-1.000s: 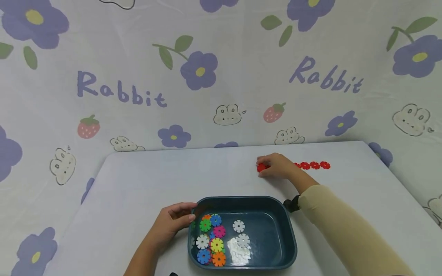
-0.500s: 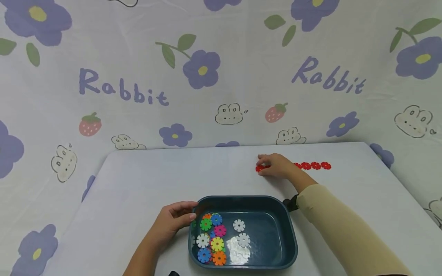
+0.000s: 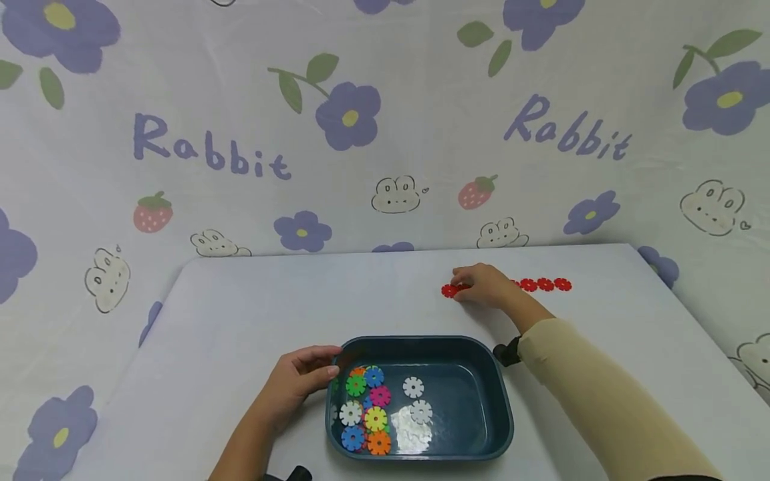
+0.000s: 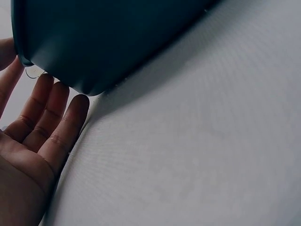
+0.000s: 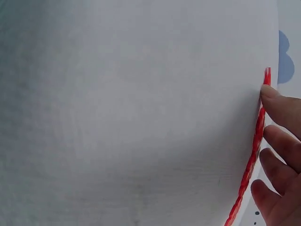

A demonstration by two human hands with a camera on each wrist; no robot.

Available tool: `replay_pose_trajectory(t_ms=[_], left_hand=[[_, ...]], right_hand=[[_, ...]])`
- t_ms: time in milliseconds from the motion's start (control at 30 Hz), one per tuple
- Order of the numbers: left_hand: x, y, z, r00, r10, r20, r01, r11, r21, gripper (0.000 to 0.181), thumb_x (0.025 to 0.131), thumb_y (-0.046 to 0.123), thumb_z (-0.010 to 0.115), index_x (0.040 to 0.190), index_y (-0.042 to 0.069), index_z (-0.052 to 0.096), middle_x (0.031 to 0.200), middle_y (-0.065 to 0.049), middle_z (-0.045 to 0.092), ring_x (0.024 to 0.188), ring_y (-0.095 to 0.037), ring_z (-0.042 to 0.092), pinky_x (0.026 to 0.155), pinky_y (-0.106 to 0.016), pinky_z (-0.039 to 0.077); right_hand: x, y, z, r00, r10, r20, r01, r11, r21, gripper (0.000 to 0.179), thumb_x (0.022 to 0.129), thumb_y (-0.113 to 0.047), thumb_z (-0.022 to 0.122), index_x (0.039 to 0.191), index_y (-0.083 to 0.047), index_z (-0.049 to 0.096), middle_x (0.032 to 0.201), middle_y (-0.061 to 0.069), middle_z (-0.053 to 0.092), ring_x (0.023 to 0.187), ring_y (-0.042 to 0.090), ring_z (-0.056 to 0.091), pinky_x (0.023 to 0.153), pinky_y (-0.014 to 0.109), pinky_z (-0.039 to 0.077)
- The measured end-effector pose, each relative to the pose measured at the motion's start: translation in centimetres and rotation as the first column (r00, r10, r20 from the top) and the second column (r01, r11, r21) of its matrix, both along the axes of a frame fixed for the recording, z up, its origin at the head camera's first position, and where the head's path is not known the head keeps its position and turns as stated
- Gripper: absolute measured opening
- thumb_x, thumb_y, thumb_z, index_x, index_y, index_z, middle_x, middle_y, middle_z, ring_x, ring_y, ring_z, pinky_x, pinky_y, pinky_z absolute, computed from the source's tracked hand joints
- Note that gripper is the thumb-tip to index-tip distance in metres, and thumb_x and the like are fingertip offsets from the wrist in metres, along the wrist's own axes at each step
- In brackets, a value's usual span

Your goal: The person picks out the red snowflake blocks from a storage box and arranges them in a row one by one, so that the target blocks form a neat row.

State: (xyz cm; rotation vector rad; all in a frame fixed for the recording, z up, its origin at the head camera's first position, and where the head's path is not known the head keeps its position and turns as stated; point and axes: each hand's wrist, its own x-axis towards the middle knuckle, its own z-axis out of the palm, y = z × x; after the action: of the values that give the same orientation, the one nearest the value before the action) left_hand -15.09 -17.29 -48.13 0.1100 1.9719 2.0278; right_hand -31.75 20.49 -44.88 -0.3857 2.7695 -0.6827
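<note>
At the far right of the table my right hand bends over a line of red flower-shaped discs. One red disc shows past its fingertips, and the hand hides the middle of the line. In the right wrist view a fingertip overlaps the red line, with the other fingers relaxed alongside it. My left hand holds the left rear corner of a dark blue-green tray, thumb over the rim. Below the rim, in the left wrist view, several fingers lie against the tray's outer wall.
Inside the tray, a yellow disc, an orange disc and several other coloured discs lie piled at the left; a white disc lies nearer the middle. A patterned cloth hangs behind the white table.
The leftmost red disc, earlier between the right hand's fingers, now shows further out to their left. The left hand keeps its hold on the tray. The head view has shifted slightly.
</note>
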Motion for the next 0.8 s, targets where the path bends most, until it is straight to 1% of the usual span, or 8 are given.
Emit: replay_pose_trajectory(t_ms=[67, 133, 300, 400, 500, 633, 700, 800], left_hand=[[0.0, 0.0, -0.1, 1.000, 0.001, 0.005, -0.001, 1.000, 0.004, 0.042, 0.086, 0.018, 0.076, 0.125, 0.005, 0.066, 0.113, -0.006, 0.070, 0.102, -0.019, 0.065, 0.085, -0.034, 0.059], [0.0, 0.1, -0.1, 1.000, -0.001, 0.005, 0.001, 1.000, 0.004, 0.042, 0.086, 0.018, 0.076, 0.125, 0.005, 0.066, 0.113, -0.006, 0.070, 0.102, -0.019, 0.065, 0.085, -0.034, 0.059], [0.0, 0.0, -0.1, 1.000, -0.002, 0.000, 0.002, 1.000, 0.008, 0.042, 0.087, 0.018, 0.075, 0.125, 0.004, 0.066, 0.113, -0.009, 0.070, 0.101, -0.021, 0.065, 0.084, -0.034, 0.059], [-0.1, -0.1, 0.1, 1.000, 0.003, -0.001, -0.003, 1.000, 0.007, 0.041, 0.087, 0.018, 0.075, 0.124, 0.003, 0.066, 0.112, -0.009, 0.070, 0.101, -0.021, 0.066, 0.084, -0.034, 0.059], [-0.1, -0.1, 0.1, 1.000, 0.004, 0.000, -0.004, 1.000, 0.002, 0.041, 0.087, 0.018, 0.075, 0.124, 0.003, 0.066, 0.111, -0.007, 0.070, 0.101, -0.020, 0.066, 0.084, -0.033, 0.059], [-0.1, 0.0, 0.0, 1.000, 0.000, 0.002, 0.000, 1.000, 0.000, 0.041, 0.087, 0.018, 0.075, 0.124, 0.004, 0.066, 0.111, -0.005, 0.071, 0.102, -0.020, 0.066, 0.084, -0.033, 0.058], [-0.1, 0.0, 0.0, 1.000, 0.003, 0.002, -0.003, 1.000, 0.001, 0.041, 0.087, 0.017, 0.075, 0.124, 0.004, 0.066, 0.112, -0.006, 0.071, 0.102, -0.021, 0.066, 0.084, -0.033, 0.058], [-0.1, 0.1, 0.0, 1.000, 0.010, 0.005, -0.010, 1.000, 0.000, 0.040, 0.087, 0.016, 0.074, 0.124, 0.004, 0.066, 0.114, -0.010, 0.070, 0.103, -0.022, 0.066, 0.084, -0.034, 0.058]], right_hand=[[0.0, 0.0, -0.1, 1.000, 0.007, -0.003, -0.007, 1.000, 0.014, 0.040, 0.089, -0.020, 0.072, 0.126, -0.008, 0.066, 0.149, 0.013, 0.049, 0.141, 0.038, 0.038, 0.111, 0.056, 0.036], [0.0, 0.0, 0.2, 1.000, 0.004, -0.015, -0.004, 1.000, 0.018, 0.039, 0.090, -0.020, 0.071, 0.127, -0.008, 0.066, 0.148, 0.013, 0.048, 0.141, 0.039, 0.037, 0.110, 0.057, 0.038], [0.0, -0.1, 2.0, 0.998, -0.033, -0.056, 0.032, 0.999, -0.006, 0.036, 0.093, -0.019, 0.066, 0.128, -0.011, 0.066, 0.147, 0.013, 0.051, 0.139, 0.039, 0.037, 0.102, 0.055, 0.046], [-0.1, -0.3, 2.8, 0.998, -0.027, -0.057, 0.026, 1.000, -0.014, 0.031, 0.094, -0.016, 0.064, 0.123, -0.010, 0.069, 0.144, 0.013, 0.053, 0.138, 0.038, 0.040, 0.101, 0.053, 0.048], [-0.1, -0.5, 2.5, 1.000, 0.006, -0.022, -0.005, 1.000, 0.029, 0.026, 0.095, -0.013, 0.061, 0.118, -0.010, 0.072, 0.143, 0.014, 0.055, 0.137, 0.039, 0.042, 0.103, 0.052, 0.047], [0.2, -0.5, 1.2, 0.999, 0.050, 0.000, -0.050, 0.994, 0.101, 0.028, 0.095, -0.009, 0.060, 0.120, -0.009, 0.071, 0.142, 0.014, 0.056, 0.136, 0.039, 0.043, 0.105, 0.051, 0.045], [0.3, -0.5, 0.7, 0.998, 0.061, -0.013, -0.060, 0.992, 0.109, 0.030, 0.094, -0.008, 0.061, 0.122, -0.009, 0.070, 0.141, 0.014, 0.056, 0.136, 0.039, 0.044, 0.106, 0.051, 0.044], [0.5, -0.6, 0.5, 0.998, 0.061, -0.024, -0.058, 0.994, 0.089, 0.032, 0.093, -0.008, 0.062, 0.124, -0.009, 0.069, 0.142, 0.014, 0.056, 0.136, 0.040, 0.043, 0.106, 0.052, 0.044]])
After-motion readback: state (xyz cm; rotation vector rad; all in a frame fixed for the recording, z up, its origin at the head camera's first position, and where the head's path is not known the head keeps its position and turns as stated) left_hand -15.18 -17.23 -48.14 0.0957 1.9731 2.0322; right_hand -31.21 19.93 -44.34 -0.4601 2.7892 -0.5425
